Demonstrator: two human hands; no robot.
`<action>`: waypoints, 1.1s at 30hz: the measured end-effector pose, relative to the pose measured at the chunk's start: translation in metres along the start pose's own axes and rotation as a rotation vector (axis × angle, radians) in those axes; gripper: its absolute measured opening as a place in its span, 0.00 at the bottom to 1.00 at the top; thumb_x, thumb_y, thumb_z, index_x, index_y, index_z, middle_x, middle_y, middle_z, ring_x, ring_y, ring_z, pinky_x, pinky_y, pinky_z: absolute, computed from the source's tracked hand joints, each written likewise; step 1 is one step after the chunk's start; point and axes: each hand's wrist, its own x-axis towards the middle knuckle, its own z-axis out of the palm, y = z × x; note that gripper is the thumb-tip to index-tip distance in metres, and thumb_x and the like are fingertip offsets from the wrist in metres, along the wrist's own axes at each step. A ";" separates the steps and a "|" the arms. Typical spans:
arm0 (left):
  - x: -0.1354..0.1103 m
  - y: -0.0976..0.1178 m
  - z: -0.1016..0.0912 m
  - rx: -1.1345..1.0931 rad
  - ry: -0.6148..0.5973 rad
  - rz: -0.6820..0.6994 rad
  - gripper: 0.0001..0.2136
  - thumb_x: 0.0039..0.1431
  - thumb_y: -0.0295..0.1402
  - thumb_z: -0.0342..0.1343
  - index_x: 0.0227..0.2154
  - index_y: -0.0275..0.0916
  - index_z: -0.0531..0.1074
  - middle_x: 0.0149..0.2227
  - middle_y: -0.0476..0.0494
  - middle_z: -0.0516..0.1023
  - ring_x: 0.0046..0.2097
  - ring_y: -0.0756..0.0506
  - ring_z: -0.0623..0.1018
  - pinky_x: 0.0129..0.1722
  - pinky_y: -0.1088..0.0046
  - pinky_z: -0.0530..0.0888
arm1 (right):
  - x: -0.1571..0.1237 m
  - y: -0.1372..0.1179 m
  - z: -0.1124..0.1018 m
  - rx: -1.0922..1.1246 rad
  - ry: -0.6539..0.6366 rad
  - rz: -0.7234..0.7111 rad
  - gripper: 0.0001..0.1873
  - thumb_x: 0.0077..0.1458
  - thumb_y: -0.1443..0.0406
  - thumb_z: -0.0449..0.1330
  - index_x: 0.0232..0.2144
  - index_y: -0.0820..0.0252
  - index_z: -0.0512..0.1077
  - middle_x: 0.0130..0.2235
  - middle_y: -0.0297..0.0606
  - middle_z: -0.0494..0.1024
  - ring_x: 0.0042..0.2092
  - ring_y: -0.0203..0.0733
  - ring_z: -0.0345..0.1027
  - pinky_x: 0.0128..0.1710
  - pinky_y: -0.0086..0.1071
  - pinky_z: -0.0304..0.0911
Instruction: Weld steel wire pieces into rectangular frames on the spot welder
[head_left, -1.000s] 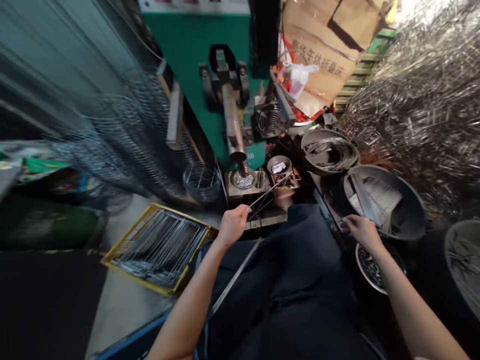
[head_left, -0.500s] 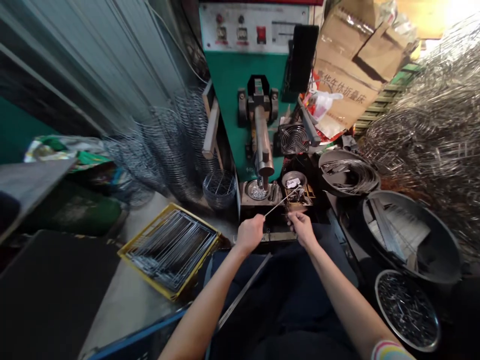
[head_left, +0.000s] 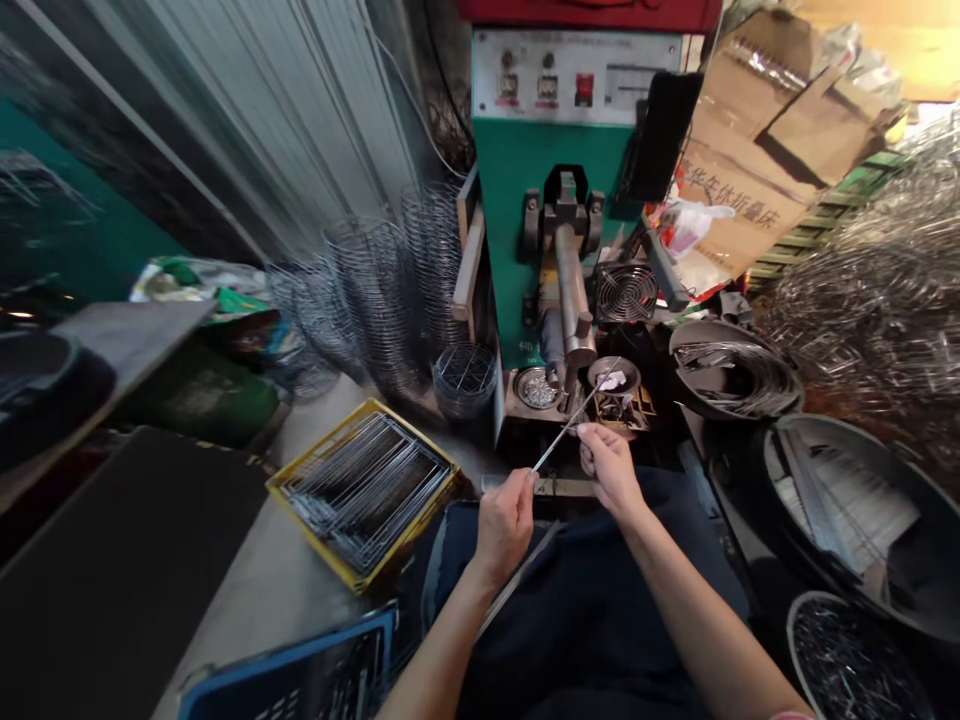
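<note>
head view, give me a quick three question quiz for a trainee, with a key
1. True or false: the left hand grips a wire.
2. Which colour is the crate of wire frames? A) red B) yellow C) white
3. Fill in: in the picture, the fan lies to the ___ of the machine's metal arm.

Key: 1 true; 2 B; 3 right

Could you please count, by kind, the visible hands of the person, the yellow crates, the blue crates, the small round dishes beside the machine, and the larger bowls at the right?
Hands: 2
Yellow crate: 1
Blue crate: 1
Small dishes: 2
Larger bowls: 3
Total: 9
</note>
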 end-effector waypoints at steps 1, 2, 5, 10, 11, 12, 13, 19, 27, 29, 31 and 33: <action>0.000 0.000 -0.001 -0.001 0.005 0.001 0.13 0.68 0.35 0.44 0.37 0.39 0.73 0.30 0.43 0.78 0.31 0.47 0.77 0.33 0.74 0.69 | 0.000 -0.001 0.001 -0.010 -0.002 -0.002 0.16 0.47 0.54 0.68 0.25 0.61 0.72 0.16 0.24 0.58 0.17 0.26 0.43 0.16 0.24 0.37; 0.001 0.000 -0.001 0.000 0.008 0.001 0.12 0.68 0.35 0.44 0.37 0.39 0.73 0.29 0.44 0.78 0.30 0.47 0.77 0.33 0.74 0.69 | 0.001 -0.001 0.002 -0.020 -0.006 -0.001 0.16 0.47 0.54 0.68 0.25 0.61 0.72 0.16 0.24 0.57 0.17 0.26 0.43 0.16 0.25 0.37; 0.002 -0.001 -0.002 0.004 0.022 0.003 0.12 0.68 0.34 0.44 0.36 0.39 0.73 0.28 0.45 0.77 0.29 0.47 0.76 0.31 0.74 0.67 | 0.004 -0.002 0.003 -0.034 -0.024 0.004 0.17 0.46 0.54 0.68 0.25 0.61 0.72 0.16 0.24 0.57 0.17 0.26 0.43 0.16 0.25 0.37; 0.006 -0.004 -0.002 0.017 0.039 0.011 0.12 0.69 0.33 0.44 0.36 0.39 0.73 0.28 0.45 0.77 0.29 0.47 0.76 0.32 0.74 0.67 | 0.012 -0.002 0.006 -0.019 -0.063 0.007 0.17 0.45 0.54 0.69 0.25 0.60 0.71 0.17 0.24 0.57 0.17 0.26 0.43 0.15 0.24 0.38; 0.007 -0.004 -0.002 0.016 0.040 0.009 0.12 0.69 0.33 0.44 0.36 0.39 0.73 0.28 0.44 0.77 0.29 0.47 0.76 0.32 0.74 0.67 | 0.014 -0.002 0.006 -0.019 -0.066 0.004 0.17 0.45 0.54 0.69 0.25 0.61 0.71 0.17 0.24 0.57 0.17 0.26 0.43 0.15 0.24 0.38; 0.008 -0.005 -0.001 0.016 0.040 0.008 0.12 0.69 0.33 0.44 0.37 0.39 0.73 0.28 0.44 0.77 0.29 0.47 0.77 0.32 0.74 0.67 | 0.015 -0.002 0.006 -0.019 -0.067 0.001 0.17 0.45 0.54 0.69 0.25 0.61 0.71 0.16 0.24 0.57 0.17 0.26 0.43 0.15 0.24 0.38; 0.009 -0.005 -0.001 0.016 0.040 0.008 0.12 0.69 0.33 0.44 0.37 0.39 0.73 0.29 0.44 0.78 0.30 0.47 0.77 0.32 0.73 0.68 | 0.017 -0.002 0.006 -0.016 -0.068 0.000 0.17 0.45 0.54 0.69 0.24 0.61 0.71 0.16 0.24 0.57 0.17 0.26 0.42 0.15 0.24 0.38; 0.015 -0.004 0.002 0.028 0.064 0.011 0.12 0.69 0.33 0.43 0.36 0.40 0.72 0.29 0.44 0.77 0.30 0.47 0.77 0.33 0.74 0.68 | 0.026 -0.003 0.008 0.026 -0.043 0.013 0.17 0.43 0.56 0.70 0.25 0.61 0.71 0.16 0.23 0.58 0.16 0.25 0.43 0.15 0.23 0.38; 0.019 -0.004 0.003 0.032 0.086 0.028 0.12 0.69 0.33 0.44 0.36 0.39 0.72 0.28 0.44 0.77 0.30 0.47 0.78 0.32 0.74 0.68 | 0.031 -0.005 0.008 0.049 -0.049 0.021 0.16 0.43 0.57 0.70 0.25 0.62 0.71 0.16 0.23 0.58 0.16 0.24 0.44 0.15 0.22 0.38; 0.021 -0.003 0.003 0.035 0.091 0.029 0.12 0.69 0.33 0.43 0.36 0.39 0.72 0.28 0.44 0.77 0.29 0.47 0.77 0.32 0.74 0.68 | 0.032 -0.005 0.009 0.057 -0.046 0.021 0.16 0.43 0.57 0.71 0.25 0.62 0.71 0.16 0.23 0.58 0.16 0.24 0.44 0.14 0.21 0.38; 0.022 -0.002 0.003 0.037 0.089 0.028 0.13 0.69 0.33 0.43 0.35 0.39 0.72 0.27 0.45 0.77 0.28 0.48 0.77 0.32 0.75 0.68 | 0.033 -0.005 0.010 0.060 -0.044 0.022 0.16 0.42 0.58 0.71 0.24 0.63 0.71 0.16 0.23 0.58 0.16 0.24 0.44 0.14 0.21 0.38; 0.024 -0.002 0.003 0.037 0.089 0.030 0.13 0.69 0.33 0.43 0.34 0.39 0.71 0.27 0.45 0.77 0.28 0.48 0.77 0.31 0.75 0.67 | 0.035 -0.005 0.010 0.063 -0.043 0.025 0.16 0.42 0.58 0.71 0.24 0.62 0.71 0.15 0.23 0.58 0.15 0.24 0.44 0.14 0.21 0.39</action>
